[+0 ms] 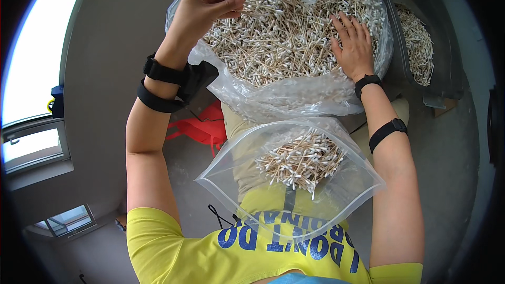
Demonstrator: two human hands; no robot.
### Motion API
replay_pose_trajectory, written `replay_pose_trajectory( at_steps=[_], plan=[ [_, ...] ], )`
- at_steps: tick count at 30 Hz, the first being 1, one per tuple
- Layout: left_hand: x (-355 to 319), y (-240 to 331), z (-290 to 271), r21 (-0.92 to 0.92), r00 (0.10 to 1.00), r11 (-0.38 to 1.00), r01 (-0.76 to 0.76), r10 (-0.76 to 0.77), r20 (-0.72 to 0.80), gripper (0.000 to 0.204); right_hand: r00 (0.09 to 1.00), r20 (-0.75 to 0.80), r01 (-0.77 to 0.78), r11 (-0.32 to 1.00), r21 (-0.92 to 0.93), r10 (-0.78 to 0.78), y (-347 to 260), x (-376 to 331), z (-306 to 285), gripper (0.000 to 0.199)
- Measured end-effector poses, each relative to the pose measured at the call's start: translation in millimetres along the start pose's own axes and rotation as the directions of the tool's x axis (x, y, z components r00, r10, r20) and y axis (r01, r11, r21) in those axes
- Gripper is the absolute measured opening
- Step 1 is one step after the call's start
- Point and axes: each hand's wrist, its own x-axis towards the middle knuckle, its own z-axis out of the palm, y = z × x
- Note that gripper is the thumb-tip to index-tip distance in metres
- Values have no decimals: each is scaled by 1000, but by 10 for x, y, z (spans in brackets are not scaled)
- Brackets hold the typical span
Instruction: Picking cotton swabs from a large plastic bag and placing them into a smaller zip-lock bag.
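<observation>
We pinch a few thin, white-tipped wooden cotton swabs point(255, 1) with our left hand point(213, 4), its fingers clamped on the sticks, over the upper left part of a large, clear plastic bag point(310, 90) heaped with swabs. Our right hand point(356, 50) rests palm down on that heap near the bag's right edge, fingers slightly apart. A smaller, clear plastic bag point(226, 171) lies over our lap, its mouth spread, a loose swab pile point(302, 160) inside.
</observation>
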Motion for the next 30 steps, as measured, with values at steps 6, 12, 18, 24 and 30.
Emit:
replay_pose_trajectory(
  at_steps=[6, 12, 18, 24, 30],
  plan=[
    [-262, 221, -13, -219, 996, 974, 59, -44, 73, 19, 1000, -8, 7, 1000, 2, -7, 12, 2, 5, 52],
    [-426, 349, -6, -370, 988, 927, 67, -9, 157, 16, 1000, -16, 7, 1000, 11, -7, 26, -2, 5, 52],
    [-627, 536, 42, -398, 982, 917, 2, 73, 173, 9, 1000, -10, 9, 1000, 5, -9, -2, 2, 12, 53],
    [-787, 759, 132, -439, 965, 898, -33, 142, 219, 9, 1000, 3, 1, 1000, -2, -1, 0, -8, 8, 53],
    [-839, 801, 211, -433, 973, 901, -23, 119, 196, 10, 988, 156, -12, 1000, 9, 10, 27, 143, -248, 55]
  ],
)
